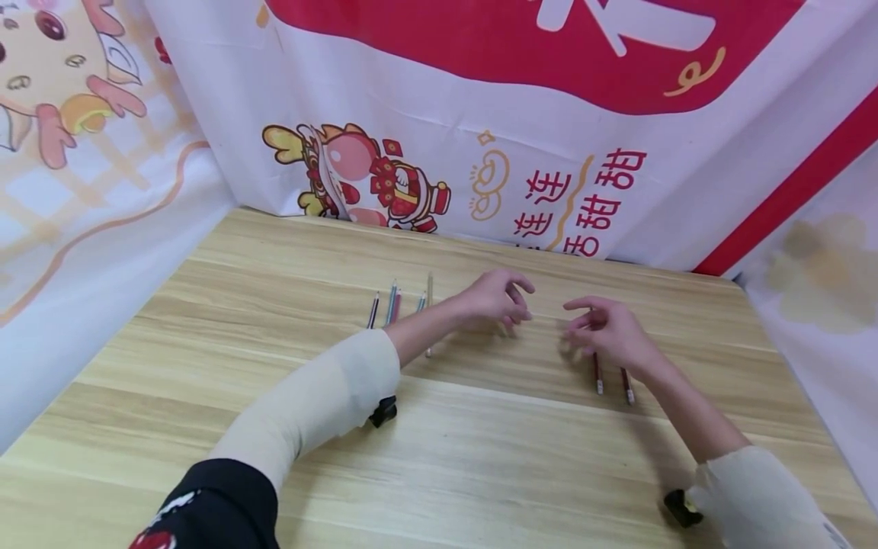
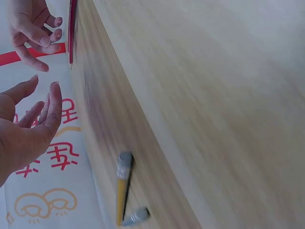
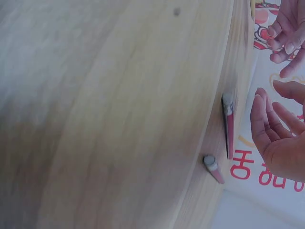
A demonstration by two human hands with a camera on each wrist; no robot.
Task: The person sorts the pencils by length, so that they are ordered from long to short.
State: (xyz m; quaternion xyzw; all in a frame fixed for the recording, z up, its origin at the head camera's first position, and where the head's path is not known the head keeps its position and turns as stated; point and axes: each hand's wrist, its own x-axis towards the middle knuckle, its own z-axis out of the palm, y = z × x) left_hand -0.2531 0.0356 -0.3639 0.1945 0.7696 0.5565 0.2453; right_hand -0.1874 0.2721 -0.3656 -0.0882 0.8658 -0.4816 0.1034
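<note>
My left hand (image 1: 495, 296) hovers over the wooden table with its fingers loosely bent and nothing between them. Facing it, my right hand (image 1: 609, 332) is also raised, thumb apart from the fingers, holding nothing. Below the right hand lie two dark red pencils (image 1: 627, 385), their eraser ends toward me; the hand partly covers one. Left of my left hand several pencils lie side by side, among them a dark one (image 1: 373, 311), a pink one (image 1: 396, 306) and a yellow one (image 2: 122, 198). The left forearm hides part of that group.
The wooden table (image 1: 439, 457) meets a printed cloth (image 1: 425, 84) hanging at its back. More cloth hangs at the left (image 1: 103, 252) and right sides. Black wrist devices (image 1: 384, 412) sit under both sleeves.
</note>
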